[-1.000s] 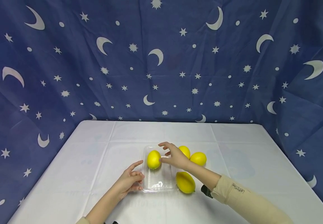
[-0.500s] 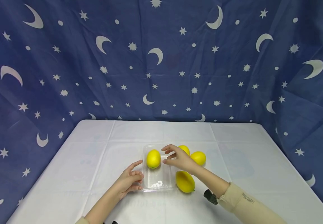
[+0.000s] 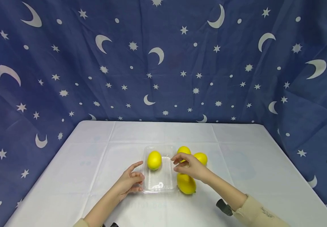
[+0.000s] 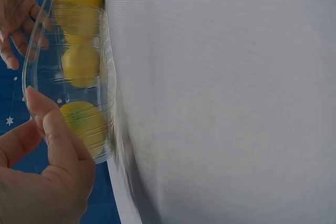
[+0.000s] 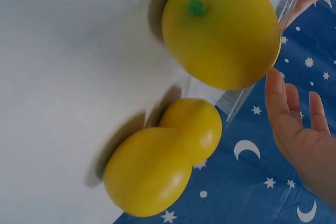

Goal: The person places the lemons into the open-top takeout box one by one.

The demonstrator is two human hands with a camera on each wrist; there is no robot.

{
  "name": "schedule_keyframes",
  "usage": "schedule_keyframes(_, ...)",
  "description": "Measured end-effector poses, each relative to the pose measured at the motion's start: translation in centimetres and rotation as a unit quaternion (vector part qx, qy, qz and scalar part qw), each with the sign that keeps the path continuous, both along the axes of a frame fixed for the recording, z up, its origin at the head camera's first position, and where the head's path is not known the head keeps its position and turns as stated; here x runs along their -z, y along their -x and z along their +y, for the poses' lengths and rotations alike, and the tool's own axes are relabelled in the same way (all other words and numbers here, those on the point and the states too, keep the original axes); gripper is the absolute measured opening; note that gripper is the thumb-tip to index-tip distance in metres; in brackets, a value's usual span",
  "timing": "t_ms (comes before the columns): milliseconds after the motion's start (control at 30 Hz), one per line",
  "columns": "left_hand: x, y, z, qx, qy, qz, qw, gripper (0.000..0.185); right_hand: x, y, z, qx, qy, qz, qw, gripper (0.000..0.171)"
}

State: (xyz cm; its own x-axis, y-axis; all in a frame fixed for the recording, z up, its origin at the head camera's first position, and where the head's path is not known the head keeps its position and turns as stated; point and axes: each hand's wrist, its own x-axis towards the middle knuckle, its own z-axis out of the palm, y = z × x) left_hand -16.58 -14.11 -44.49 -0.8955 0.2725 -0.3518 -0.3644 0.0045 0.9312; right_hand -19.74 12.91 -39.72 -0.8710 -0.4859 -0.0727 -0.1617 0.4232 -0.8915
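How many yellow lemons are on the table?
4. One yellow lemon lies in the clear plastic tray. Two lemons lie right of it, behind the right hand; a fourth lies nearer, below that hand. None seems hidden.

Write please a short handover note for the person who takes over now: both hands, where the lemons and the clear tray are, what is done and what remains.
Left hand: fingers rest against the near left edge of the clear tray, steadying it.
Right hand: open, holds nothing, hovers over the near lemon beside the tray.
Done: one lemon in the tray, at its far end.
Left: three lemons on the white table to the tray's right, the near one plus two far lemons.
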Motion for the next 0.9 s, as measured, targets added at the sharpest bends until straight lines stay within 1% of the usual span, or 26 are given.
schedule_keyframes(100,0.1,0.0,-0.1,-0.004,-0.001,-0.003,1.0,0.066,0.0,-0.1,0.6,-0.005,-0.006,0.003,1.0,0.034)
schedule_keyframes(300,0.2,-0.3,-0.4,-0.008,-0.011,-0.005,0.9999,0.066,0.1,-0.6,1.6,-0.015,-0.012,0.024,1.0,0.034)
schedule_keyframes(533,0.2,-0.4,-0.6,-0.001,-0.02,-0.004,0.9998,0.066,0.8,-0.8,2.4,-0.014,-0.011,0.037,0.999,0.033)
schedule_keyframes(633,0.3,-0.3,-0.5,0.002,-0.023,-0.005,0.9997,0.067,1.1,-0.8,2.6,-0.011,-0.019,0.043,0.999,0.033)
schedule_keyframes(700,0.3,-0.3,-0.5,0.007,-0.025,-0.004,0.9997,0.067,1.2,-0.9,2.7,-0.011,-0.033,0.05,0.998,0.032)
schedule_keyframes(833,0.2,-0.2,-0.3,0.018,-0.027,-0.001,0.9995,0.067,1.3,-1.1,3.1,-0.023,-0.092,0.077,0.993,0.029)
schedule_keyframes(900,0.2,-0.2,-0.2,0.019,-0.027,0.0,0.9994,0.066,1.3,-1.2,3.2,-0.034,-0.12,0.081,0.989,0.028)
